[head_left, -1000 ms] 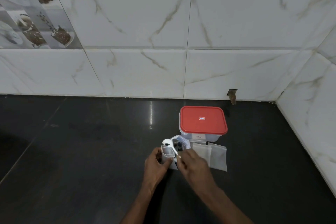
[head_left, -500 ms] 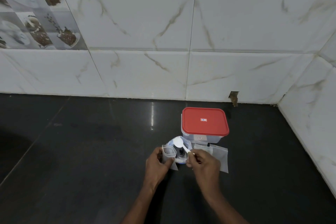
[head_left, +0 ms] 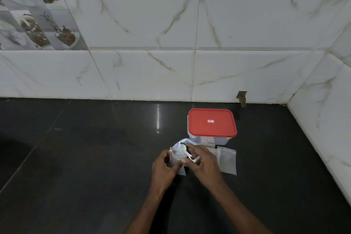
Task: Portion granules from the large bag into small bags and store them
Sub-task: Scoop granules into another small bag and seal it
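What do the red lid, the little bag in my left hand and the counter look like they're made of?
Red lid: probably plastic, smooth and matte, with a moulded rim.
Small bag: thin clear plastic film; it is see-through and creases in the left hand.
Counter: likely polished dark stone or tile; it mirrors a light streak.

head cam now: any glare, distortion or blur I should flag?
Head view: a vertical glare streak on the glossy black counter left of the red-lidded container; wide-angle bending of the wall tile lines near the edges; soft detail around the small bag and spoon between left hand and right hand.
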Demonstrator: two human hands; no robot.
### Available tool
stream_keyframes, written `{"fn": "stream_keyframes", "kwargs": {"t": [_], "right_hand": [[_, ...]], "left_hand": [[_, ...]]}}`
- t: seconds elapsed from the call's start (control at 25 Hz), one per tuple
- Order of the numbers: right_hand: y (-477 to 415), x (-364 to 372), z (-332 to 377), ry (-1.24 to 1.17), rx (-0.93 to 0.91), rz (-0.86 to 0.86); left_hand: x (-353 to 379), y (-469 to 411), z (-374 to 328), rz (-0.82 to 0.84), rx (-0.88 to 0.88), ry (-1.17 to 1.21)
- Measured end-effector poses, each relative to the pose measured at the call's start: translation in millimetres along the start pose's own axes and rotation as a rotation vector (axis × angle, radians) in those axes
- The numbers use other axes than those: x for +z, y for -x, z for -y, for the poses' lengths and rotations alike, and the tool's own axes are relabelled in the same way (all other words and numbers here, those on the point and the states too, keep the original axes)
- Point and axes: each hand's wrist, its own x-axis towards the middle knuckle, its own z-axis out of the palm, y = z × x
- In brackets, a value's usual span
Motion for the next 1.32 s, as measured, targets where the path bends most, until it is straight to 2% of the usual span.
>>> {"fn": "stream_keyframes", "kwargs": {"t": [0.04,0.12,0.32,0.44,0.56,0.72,0.84,1.0,1.12,1.32], "right_hand": [[-2,2,0,-0.081,0.027,0.036],[-7,1,-3,-0.15,0.065,0.0],[-11,-15,-10,-0.139,0.058,-0.053],[-13,-20,-11,-0.237,0.099,-0.045],[-10,-20,-13,-0.371,0.217,0.067],[-2,-18,-16,-0.426,0.291,-0.096],[-1,-17,-12,-0.432,0.258,-0.055],[0,-17,-14,-0.5,0.316,-0.072],[2,-16,-15,-0.609,0.36,-0.067],[1,-14,-13,-0.64,0.393,-0.089]], "left_hand": [[1,0,0,0.024,0.013,0.005],[1,0,1,0.076,0.024,0.007],[-6,0,12,0.158,0.008,0.057],[-8,6,9,0.196,0.024,0.134],[-4,10,-1,0.187,-0.013,0.186],[1,10,-8,0.198,-0.057,0.187],[3,9,-12,0.204,-0.074,0.206],[10,6,-25,0.101,-0.139,0.404],[13,7,-30,0.14,-0.17,0.442],[19,11,-34,0.163,-0.23,0.486]]}}
